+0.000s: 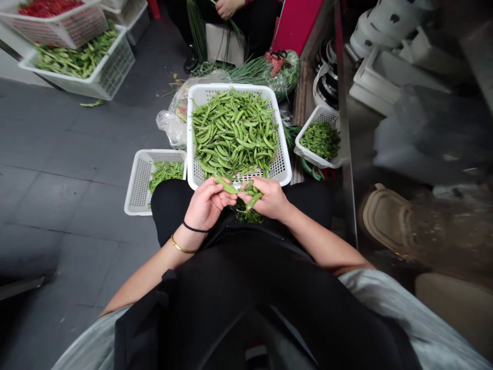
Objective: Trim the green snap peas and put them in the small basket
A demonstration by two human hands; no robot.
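Observation:
My left hand (pixel 208 203) is closed on a green pea pod (pixel 226 185), pinching it over my lap. My right hand (pixel 269 198) is closed too, gripping a few more pea pods (pixel 253 198) and touching the same pod's end. Stringy green trimmings (pixel 249 216) lie on my black apron below the hands. Just beyond my knees stands a large white basket (pixel 284 169) heaped with pea pods (pixel 234 132).
A smaller white basket (pixel 138 190) with some pods sits at my left knee. Another small basket (pixel 308 136) of green trimmings is on the right. Baskets of beans (pixel 111 72) and red chillies (pixel 73 28) stand far left. Another person's hand (pixel 227 7) works with green onions (pixel 246 69) ahead.

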